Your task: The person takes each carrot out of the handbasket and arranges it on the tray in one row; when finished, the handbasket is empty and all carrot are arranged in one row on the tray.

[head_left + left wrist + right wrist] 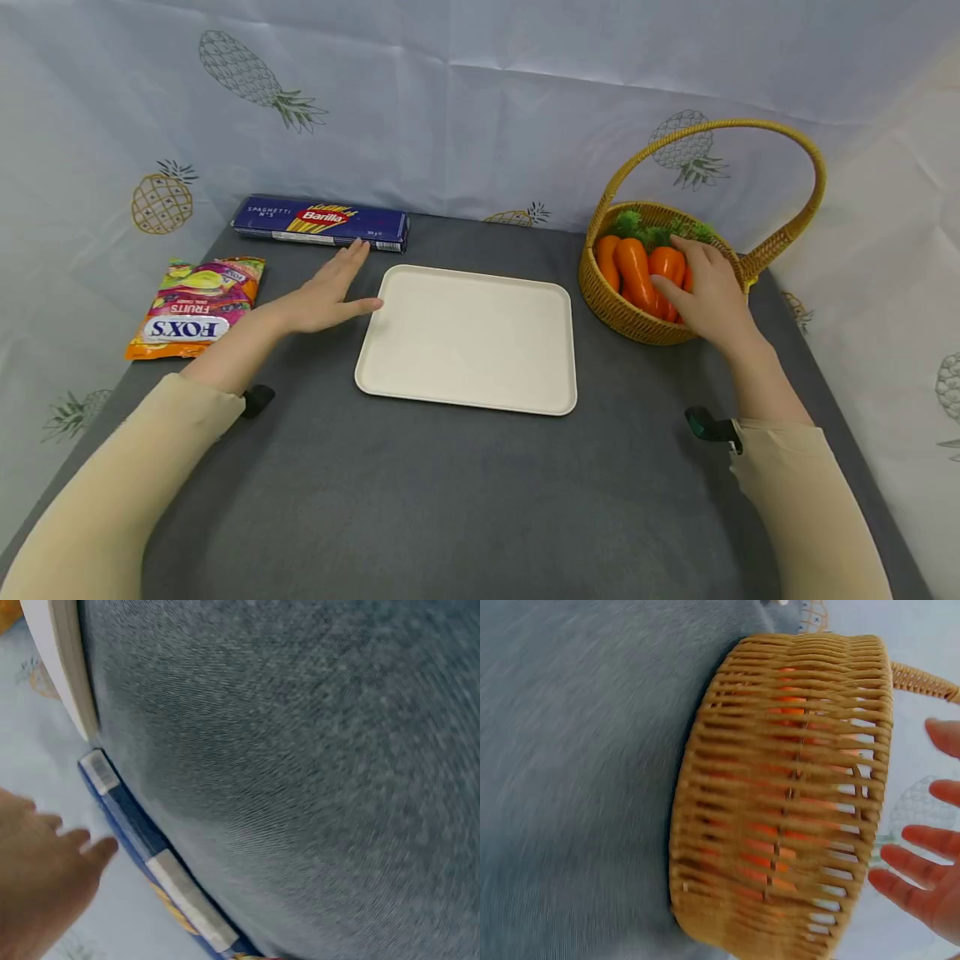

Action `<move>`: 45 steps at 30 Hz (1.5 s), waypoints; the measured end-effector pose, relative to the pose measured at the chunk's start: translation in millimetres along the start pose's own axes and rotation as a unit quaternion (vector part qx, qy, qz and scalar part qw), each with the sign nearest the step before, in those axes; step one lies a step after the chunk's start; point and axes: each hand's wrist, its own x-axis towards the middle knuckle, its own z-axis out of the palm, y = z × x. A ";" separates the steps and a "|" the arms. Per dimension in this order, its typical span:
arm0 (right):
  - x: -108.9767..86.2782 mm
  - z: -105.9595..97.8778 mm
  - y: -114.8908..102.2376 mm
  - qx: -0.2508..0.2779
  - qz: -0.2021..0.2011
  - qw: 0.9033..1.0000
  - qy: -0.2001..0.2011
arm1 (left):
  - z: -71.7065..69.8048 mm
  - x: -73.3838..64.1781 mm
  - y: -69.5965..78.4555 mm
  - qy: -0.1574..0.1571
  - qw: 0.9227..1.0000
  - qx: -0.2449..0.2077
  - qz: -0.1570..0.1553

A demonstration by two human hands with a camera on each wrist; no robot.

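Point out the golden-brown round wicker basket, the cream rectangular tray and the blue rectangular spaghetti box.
Golden-brown round wicker basket (pixel 739 772): right wrist view, on its woven side wall.
Cream rectangular tray (pixel 465 340): head view, on its bare flat middle.
Blue rectangular spaghetti box (pixel 322 217): head view, on its red logo.

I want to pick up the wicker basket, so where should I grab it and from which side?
Probably the top of the arched handle, coming from above. It rises high over the wicker basket, spans its rim, and its crest is clear of the orange vegetables inside. The right hand, now over the basket's opening, would likely need to move up.
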 end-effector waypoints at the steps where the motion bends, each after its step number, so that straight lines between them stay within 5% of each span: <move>1: 2.8 1.1 0.2 0.009 0.007 1.000 0.001 | 0.5 1.7 -2.5 -0.010 1.000 -0.014 0.008; 9: 20.9 10.3 -0.4 0.070 0.050 0.996 0.007 | 6.1 5.6 -13.4 -0.071 0.995 -0.031 0.057; 19: 33.0 20.9 1.7 0.067 0.087 0.994 0.008 | 8.8 6.6 -17.2 -0.114 0.992 -0.016 0.054; 35: 38.2 31.2 6.2 0.066 0.103 0.992 -0.017 | 10.6 3.8 -18.1 -0.117 0.992 -0.012 0.040; 45: 37.0 35.1 -1.3 0.035 0.125 0.992 0.004 | 11.4 4.0 -17.7 -0.119 0.992 -0.011 0.041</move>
